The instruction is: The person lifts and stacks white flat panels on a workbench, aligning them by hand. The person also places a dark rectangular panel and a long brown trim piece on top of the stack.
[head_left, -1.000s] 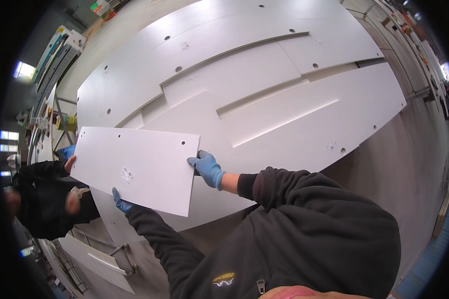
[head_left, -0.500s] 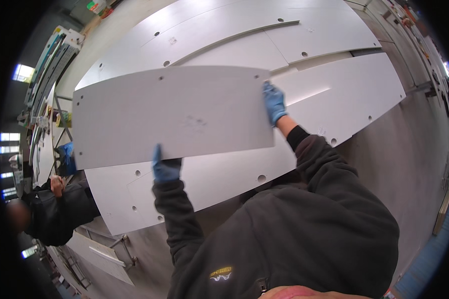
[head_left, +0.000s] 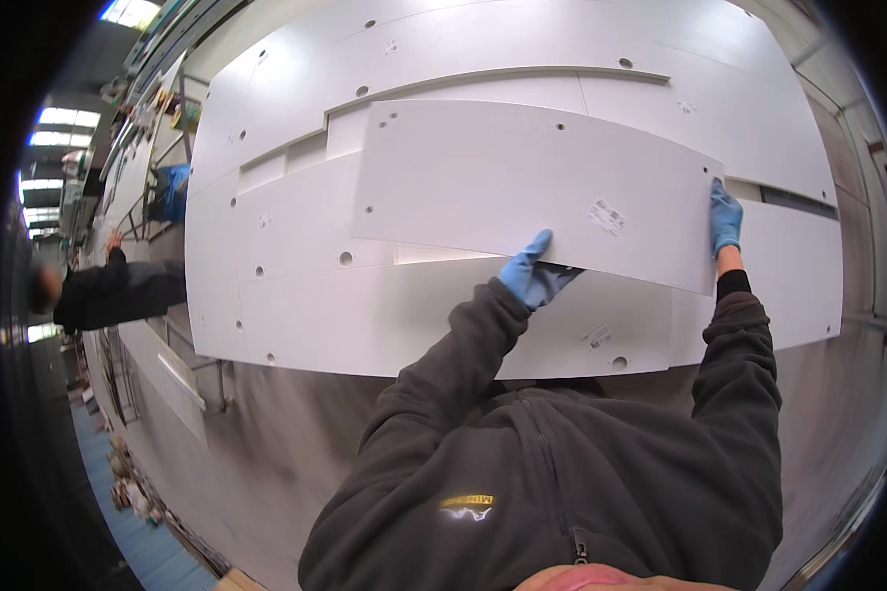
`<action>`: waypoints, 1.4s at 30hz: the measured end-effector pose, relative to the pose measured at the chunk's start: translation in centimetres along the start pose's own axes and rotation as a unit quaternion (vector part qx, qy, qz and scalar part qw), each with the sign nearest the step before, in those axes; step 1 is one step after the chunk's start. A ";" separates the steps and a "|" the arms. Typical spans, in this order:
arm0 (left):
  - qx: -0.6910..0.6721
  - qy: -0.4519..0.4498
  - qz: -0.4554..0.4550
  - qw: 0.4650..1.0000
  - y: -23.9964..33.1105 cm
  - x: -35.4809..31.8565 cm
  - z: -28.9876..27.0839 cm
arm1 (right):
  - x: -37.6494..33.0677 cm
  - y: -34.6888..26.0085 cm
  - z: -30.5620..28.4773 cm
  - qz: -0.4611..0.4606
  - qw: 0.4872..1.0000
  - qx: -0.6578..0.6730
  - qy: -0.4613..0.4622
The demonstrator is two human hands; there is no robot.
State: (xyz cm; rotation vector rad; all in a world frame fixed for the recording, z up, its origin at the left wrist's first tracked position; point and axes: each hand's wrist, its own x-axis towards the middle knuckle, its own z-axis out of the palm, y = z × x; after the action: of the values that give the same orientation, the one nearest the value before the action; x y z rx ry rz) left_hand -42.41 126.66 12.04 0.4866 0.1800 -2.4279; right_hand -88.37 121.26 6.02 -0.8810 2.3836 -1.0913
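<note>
I hold a long white flat panel (head_left: 503,182) with small drilled holes and a small label, lying over a stack of bigger white panels (head_left: 296,295). My left hand (head_left: 534,274), in a blue glove, grips the panel's near long edge around the middle. At the panel's right end my right hand (head_left: 725,217), also blue-gloved, clasps the short edge. Both dark grey sleeves reach up from my body at the bottom of the view.
The stack of white panels (head_left: 759,108) fills most of the view, with grooves and holes. Another person in dark clothes (head_left: 108,291) stands at the far left. A metal frame with a white board (head_left: 172,369) stands on the grey floor (head_left: 286,463) at lower left.
The panel I hold has swung from the left side over to the right and now lies across the stack. My hands shifted with it; the camera view turned too.
</note>
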 end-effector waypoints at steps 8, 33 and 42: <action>-0.075 0.059 0.000 0.995 -3.1 6.9 -1.8 | 6.1 2.0 -0.3 -0.010 0.996 -0.082 -0.035; 0.830 0.341 0.347 0.274 8.7 1.6 -1.7 | 7.6 0.7 6.6 -0.080 0.963 -0.236 -0.105; 0.873 0.421 0.139 0.206 11.6 -1.2 -8.4 | 5.6 -3.5 6.3 -0.076 0.898 -0.418 -0.118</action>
State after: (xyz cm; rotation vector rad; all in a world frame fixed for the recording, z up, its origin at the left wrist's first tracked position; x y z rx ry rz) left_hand -31.83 120.33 4.69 2.2529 -2.1402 -0.3990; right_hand -87.60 112.25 4.34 -1.3810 2.5791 0.0841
